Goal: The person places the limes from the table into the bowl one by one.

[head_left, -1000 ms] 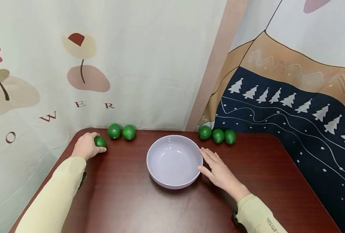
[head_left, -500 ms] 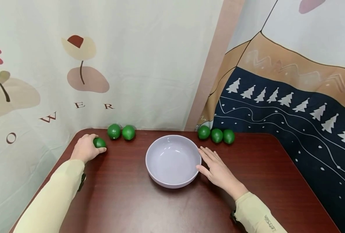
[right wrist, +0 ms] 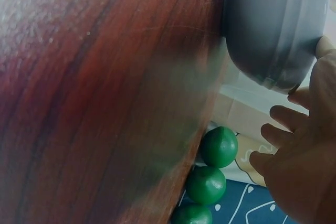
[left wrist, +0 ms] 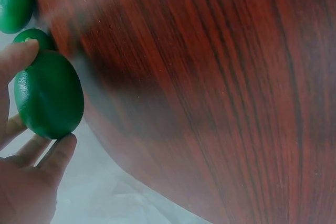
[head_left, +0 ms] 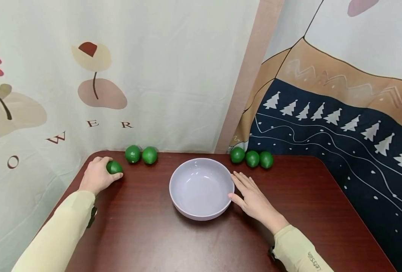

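At the table's far left corner, my left hand (head_left: 97,175) holds a green lime (head_left: 114,167) between thumb and fingers. The left wrist view shows the thumb on one side of this lime (left wrist: 50,95) and fingertips on the other. A pale lavender bowl (head_left: 202,189) sits upright on the middle of the table, with nothing in it. Against its right rim rests my right hand (head_left: 256,202), fingers extended. In the right wrist view the fingertips of that hand (right wrist: 299,145) touch the side of the bowl (right wrist: 273,30).
Two more limes (head_left: 149,155) lie by the back edge, right of my left hand. Three limes (head_left: 252,159) form a row at the back, beyond my right hand. Patterned curtains (head_left: 173,75) hang behind the dark red wooden table (head_left: 153,241).
My left hand has shifted slightly left and toward me with the lime in its grip. My right hand and the bowl stay together; the head view has moved a little.
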Motion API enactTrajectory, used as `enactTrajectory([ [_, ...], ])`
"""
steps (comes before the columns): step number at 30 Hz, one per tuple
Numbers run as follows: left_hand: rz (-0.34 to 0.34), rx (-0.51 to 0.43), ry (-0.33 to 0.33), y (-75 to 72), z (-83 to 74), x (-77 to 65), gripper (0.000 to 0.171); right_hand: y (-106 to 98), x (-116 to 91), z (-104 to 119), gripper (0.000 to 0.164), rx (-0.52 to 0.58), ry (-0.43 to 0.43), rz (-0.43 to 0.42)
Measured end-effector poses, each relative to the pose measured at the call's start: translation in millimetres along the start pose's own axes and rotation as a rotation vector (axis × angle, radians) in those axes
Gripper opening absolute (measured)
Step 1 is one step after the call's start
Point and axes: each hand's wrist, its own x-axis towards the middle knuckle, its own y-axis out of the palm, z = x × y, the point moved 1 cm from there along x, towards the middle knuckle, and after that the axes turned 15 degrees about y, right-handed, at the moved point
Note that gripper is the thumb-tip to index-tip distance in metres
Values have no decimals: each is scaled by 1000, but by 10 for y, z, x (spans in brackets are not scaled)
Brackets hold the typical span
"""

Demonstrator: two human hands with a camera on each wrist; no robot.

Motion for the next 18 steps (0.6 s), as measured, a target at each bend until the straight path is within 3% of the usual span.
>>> enactTrajectory([
  [18,-13,-8,60,-17,-130,-18,69,-27,-4,25,69,3,8,14],
])
